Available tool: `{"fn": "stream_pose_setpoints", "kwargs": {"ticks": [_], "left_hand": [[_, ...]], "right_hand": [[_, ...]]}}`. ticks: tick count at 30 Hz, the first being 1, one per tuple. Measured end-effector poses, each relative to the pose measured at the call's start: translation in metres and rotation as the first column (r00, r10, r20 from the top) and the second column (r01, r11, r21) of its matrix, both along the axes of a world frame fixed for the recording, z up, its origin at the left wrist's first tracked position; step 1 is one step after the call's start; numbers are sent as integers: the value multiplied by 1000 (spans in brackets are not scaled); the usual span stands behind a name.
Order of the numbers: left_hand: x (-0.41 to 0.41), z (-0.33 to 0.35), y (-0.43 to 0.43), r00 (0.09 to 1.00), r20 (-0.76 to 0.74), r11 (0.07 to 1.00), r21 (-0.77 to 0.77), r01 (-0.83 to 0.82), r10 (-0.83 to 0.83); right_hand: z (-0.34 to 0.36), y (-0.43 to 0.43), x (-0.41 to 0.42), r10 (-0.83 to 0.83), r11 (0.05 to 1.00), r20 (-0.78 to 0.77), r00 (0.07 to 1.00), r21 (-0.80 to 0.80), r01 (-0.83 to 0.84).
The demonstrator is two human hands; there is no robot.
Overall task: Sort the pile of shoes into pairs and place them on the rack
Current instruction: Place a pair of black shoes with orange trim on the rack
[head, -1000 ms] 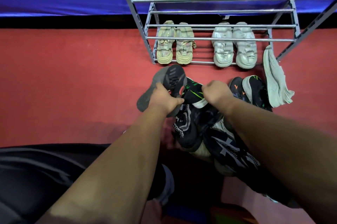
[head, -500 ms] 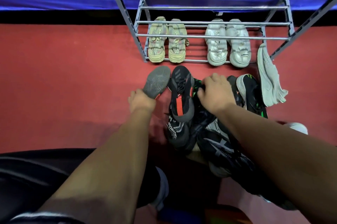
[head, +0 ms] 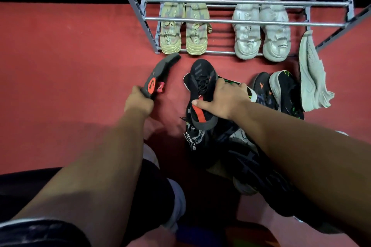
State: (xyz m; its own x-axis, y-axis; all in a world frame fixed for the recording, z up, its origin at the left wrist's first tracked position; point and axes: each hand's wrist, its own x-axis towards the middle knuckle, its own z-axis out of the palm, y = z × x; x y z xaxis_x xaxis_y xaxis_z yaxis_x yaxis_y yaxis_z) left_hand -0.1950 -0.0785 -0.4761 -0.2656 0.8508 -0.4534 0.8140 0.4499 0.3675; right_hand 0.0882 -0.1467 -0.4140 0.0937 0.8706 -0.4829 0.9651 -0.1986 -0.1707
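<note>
My left hand [head: 138, 102] grips the heel of a black and orange shoe [head: 160, 75], tilted on its side with the toe toward the rack. My right hand [head: 222, 100] clasps the matching black shoe with an orange heel stripe [head: 202, 84], which lies on top of the pile of dark shoes [head: 236, 152]. The grey metal rack [head: 241, 23] stands ahead. On its bottom shelf sit a beige pair [head: 183, 27] at the left and a white pair [head: 261, 29] at the right.
A pale grey shoe [head: 311, 74] leans by the rack's right leg. Two black shoes with green and orange marks [head: 279, 90] lie beside it. Red floor [head: 70, 78] stretches to the left. My knee in dark shorts [head: 156, 186] is below.
My left hand has carried its shoe leftward and turned it on its side, apart from the pile. My right hand has taken hold of the matching black shoe.
</note>
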Motion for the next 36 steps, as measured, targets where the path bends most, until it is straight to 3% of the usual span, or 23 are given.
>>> {"fn": "stream_pose_setpoints", "kwargs": {"ticks": [4, 7, 9, 12, 16, 20, 24, 32, 36], "left_hand": [[-4, 7, -2, 897, 332, 955, -157, -252, 291], [-6, -2, -12, 890, 247, 909, -273, -314, 382], [-8, -7, -17, 909, 125, 912, -170, -374, 397], [5, -2, -28, 928, 177, 944, -106, -313, 328], [22, 8, -31, 942, 236, 964, -179, -199, 238], [20, 8, -37, 990, 115, 963, -265, -50, 83], [23, 7, -47, 998, -4, 973, -224, 60, -62], [26, -1, -50, 999, 50, 982, -186, -11, 21], [25, 4, -43, 997, 80, 970, -245, 2, 18]], "right_hand": [[-1, 7, -5, 11, 1000, 42, 999, -4, -11], [-3, 11, -3, 2, 1000, 29, 1000, -5, -1], [-5, 11, 0, 0, 1000, 24, 1000, 4, 0], [-7, 10, 2, -9, 1000, -15, 1000, 6, 9], [-8, 9, 7, -52, 999, -85, 995, -4, 52], [-6, 1, 8, -109, 991, -150, 983, 60, 119], [-1, -4, 2, -151, 975, -255, 955, 121, 187], [18, 1, -1, -321, 842, -484, 814, 248, 479], [27, 13, 7, -249, 824, -421, 872, 381, 419]]}}
